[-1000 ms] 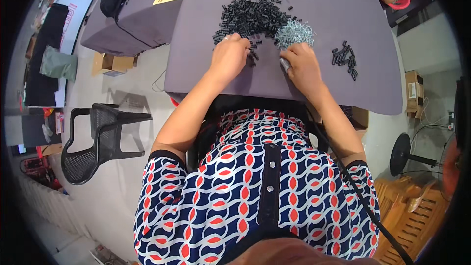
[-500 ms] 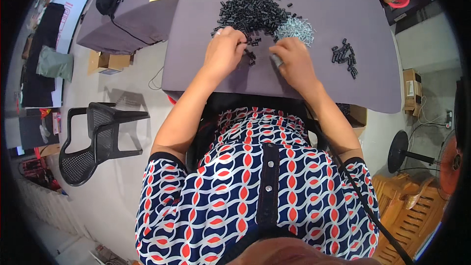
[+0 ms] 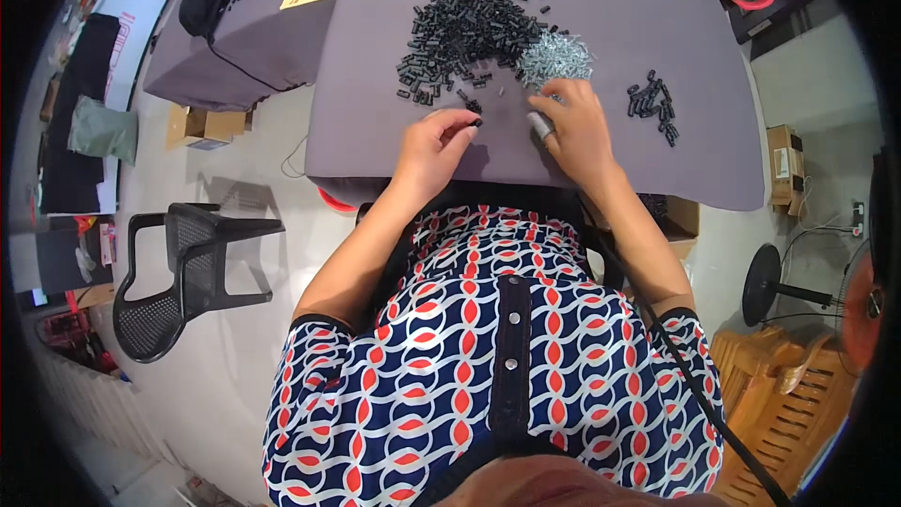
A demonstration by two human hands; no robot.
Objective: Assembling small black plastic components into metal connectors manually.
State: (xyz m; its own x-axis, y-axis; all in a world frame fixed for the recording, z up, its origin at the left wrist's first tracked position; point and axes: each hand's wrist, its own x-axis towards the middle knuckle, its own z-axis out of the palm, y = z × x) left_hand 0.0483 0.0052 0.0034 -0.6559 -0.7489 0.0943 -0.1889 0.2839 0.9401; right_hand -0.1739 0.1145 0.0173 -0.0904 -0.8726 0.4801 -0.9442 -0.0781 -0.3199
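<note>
While the left hand (image 3: 434, 152) pinched a black piece (image 3: 477, 122) near-left of the silver pile (image 3: 556, 58), the right hand (image 3: 579, 131), grip unclear, was at that pile's near edge, the cluster (image 3: 654, 105) rightward seemingly done, the black heap (image 3: 460, 38) leftward remaining.

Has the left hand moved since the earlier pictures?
Yes: the left hand has drawn back from the nearer black pile, toward the near edge of the table.
</note>
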